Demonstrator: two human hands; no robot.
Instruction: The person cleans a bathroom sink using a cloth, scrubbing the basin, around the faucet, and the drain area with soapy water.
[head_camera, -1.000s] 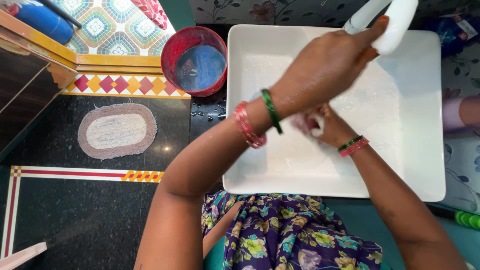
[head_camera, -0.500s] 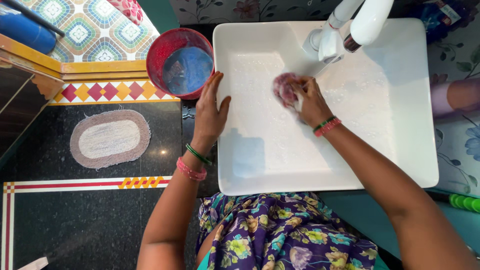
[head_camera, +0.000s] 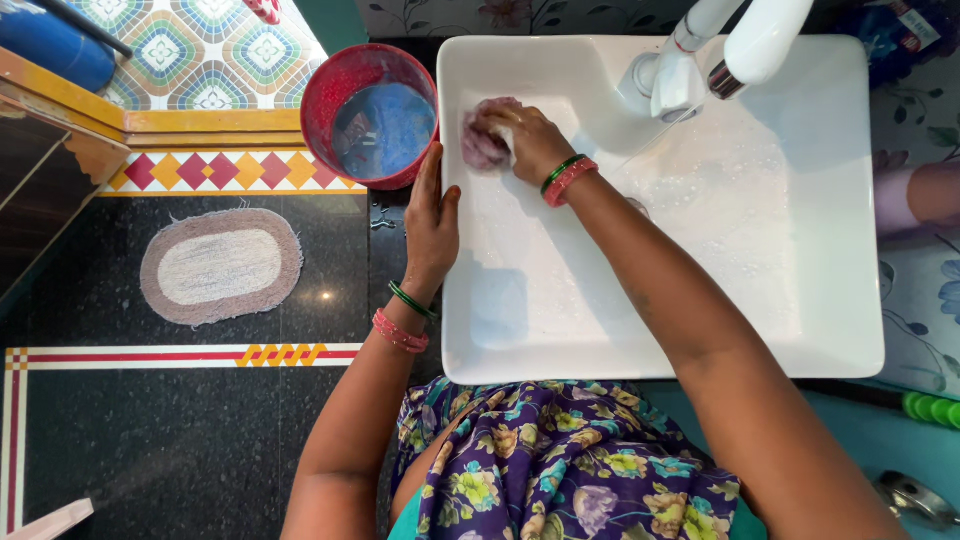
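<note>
Scrubber (head_camera: 484, 140), pink and soapy, is squeezed in the right hand (head_camera: 528, 138) against the white sink (head_camera: 800, 330). Just beside it, the left hand (head_camera: 432, 225) lies flat and open on the sink's rim, by a red bucket (head_camera: 330, 95).

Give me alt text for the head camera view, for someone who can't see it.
Seen from above, a person's right hand presses a pinkish scrub pad into the far left corner of a white rectangular sink, while the left hand rests on its left rim. A red bucket of water stands beside it.
</note>
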